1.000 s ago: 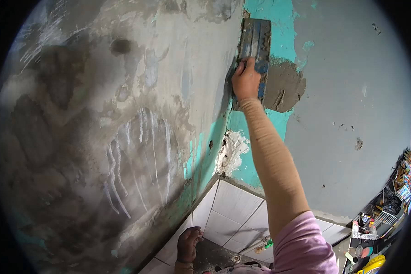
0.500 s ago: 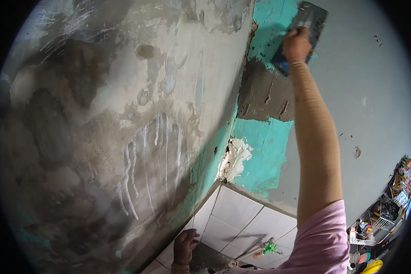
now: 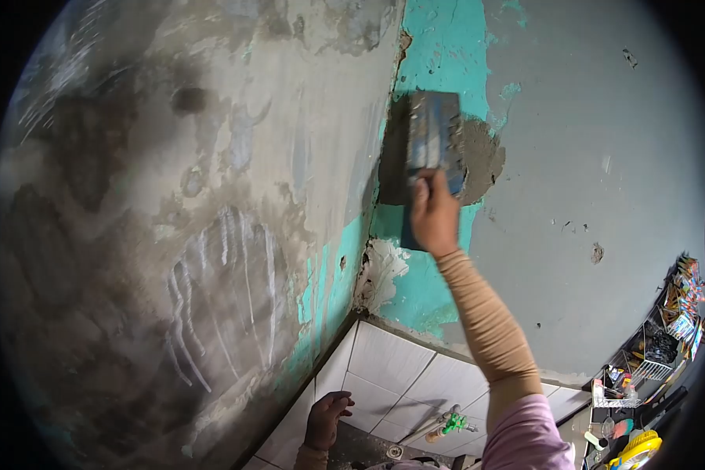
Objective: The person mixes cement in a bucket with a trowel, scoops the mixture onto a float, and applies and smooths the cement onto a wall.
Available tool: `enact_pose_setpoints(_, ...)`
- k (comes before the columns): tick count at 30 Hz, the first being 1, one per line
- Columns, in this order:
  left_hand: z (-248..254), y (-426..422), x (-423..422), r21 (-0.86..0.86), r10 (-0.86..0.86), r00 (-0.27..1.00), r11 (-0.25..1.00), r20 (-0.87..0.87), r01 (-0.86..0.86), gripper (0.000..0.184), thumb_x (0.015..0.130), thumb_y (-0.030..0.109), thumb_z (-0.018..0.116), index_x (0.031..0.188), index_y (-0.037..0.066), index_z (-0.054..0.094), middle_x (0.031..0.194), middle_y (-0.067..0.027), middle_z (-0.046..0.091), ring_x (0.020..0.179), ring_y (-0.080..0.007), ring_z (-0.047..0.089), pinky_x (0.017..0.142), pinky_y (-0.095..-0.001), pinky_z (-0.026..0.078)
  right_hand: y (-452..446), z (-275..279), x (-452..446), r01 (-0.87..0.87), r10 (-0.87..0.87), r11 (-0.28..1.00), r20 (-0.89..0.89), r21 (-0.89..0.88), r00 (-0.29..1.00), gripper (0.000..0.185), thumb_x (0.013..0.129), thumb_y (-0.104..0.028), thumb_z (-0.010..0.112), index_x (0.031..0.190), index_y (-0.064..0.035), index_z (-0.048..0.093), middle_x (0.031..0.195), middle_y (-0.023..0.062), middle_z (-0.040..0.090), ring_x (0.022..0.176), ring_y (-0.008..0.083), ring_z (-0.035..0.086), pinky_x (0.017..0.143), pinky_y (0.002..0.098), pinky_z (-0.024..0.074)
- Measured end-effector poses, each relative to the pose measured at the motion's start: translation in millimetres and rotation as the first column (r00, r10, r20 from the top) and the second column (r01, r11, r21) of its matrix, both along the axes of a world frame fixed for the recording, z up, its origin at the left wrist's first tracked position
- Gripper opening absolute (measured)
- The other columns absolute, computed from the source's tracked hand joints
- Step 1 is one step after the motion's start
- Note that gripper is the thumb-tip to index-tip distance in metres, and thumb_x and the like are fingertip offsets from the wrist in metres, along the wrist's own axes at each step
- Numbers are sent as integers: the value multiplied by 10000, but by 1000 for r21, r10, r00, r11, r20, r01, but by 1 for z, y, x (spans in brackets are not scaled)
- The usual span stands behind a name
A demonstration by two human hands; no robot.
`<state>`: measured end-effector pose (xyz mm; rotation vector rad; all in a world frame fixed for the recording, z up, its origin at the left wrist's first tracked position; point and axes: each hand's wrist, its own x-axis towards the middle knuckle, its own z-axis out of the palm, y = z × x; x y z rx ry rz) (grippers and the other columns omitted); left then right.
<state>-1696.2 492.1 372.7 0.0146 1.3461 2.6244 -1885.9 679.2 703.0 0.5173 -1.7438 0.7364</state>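
My right hand (image 3: pixel 439 223) grips a blue plastering trowel (image 3: pixel 435 129) by its handle. The trowel's long face lies on or close against the wall, over a patch of grey mortar (image 3: pixel 482 160); smears of mortar cover its back. Around that patch, turquoise paint (image 3: pixel 435 51) shows above and below. Low in the view, my left hand (image 3: pixel 327 419) hangs before the tiles with its fingers curled in, and I see nothing in it.
A stained wall (image 3: pixel 117 235) with white drips meets the grey wall (image 3: pixel 564 157) at a cracked corner. Below are white tiles (image 3: pixel 388 356) and a tap with a green handle (image 3: pixel 453 423). Wire baskets (image 3: pixel 619 395) with small goods and a yellow object (image 3: pixel 638 450) are at lower right.
My right hand has brought the trowel down from the upper turquoise strip onto the mortar patch. The mortar now spreads farther right. The view has shifted slightly; my left hand stays low.
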Motion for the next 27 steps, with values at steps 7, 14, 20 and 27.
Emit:
enact_pose_setpoints(7,-9,15,-9,-41,-12,999,999,37,14,280,895,163,589,1094,-33,589,937,-92,640,889,-161,600,766,-298,462,-53,-10,-80,-23,14,988,-59,-150,998,118,916,-83,506,1030,-55,491,681,250,596,646,437,613,540,486,462)
enact_pose_setpoints(14,-11,21,-9,33,39,997,999,68,-41,258,901,158,586,1088,-20,587,939,-92,640,885,-156,601,767,-294,458,-27,19,-79,15,-29,996,-149,-93,988,135,900,-74,522,1026,-52,481,620,247,578,604,444,599,502,496,456)
enact_pose_setpoints(20,-10,17,-1,38,38,998,998,40,-39,229,911,139,569,1086,-8,594,948,-86,635,905,-166,602,760,-305,475,-3,37,-53,113,-119,992,-126,-50,985,141,894,-96,523,1027,-60,497,696,237,620,657,444,615,573,508,487)
enact_pose_setpoints(27,-6,-7,13,27,106,994,994,34,-107,243,912,175,569,1066,-11,601,941,-85,633,939,-195,608,774,-343,484,55,50,-19,232,-219,970,-162,66,962,138,895,-110,527,1030,-85,516,744,242,625,703,456,610,615,515,487)
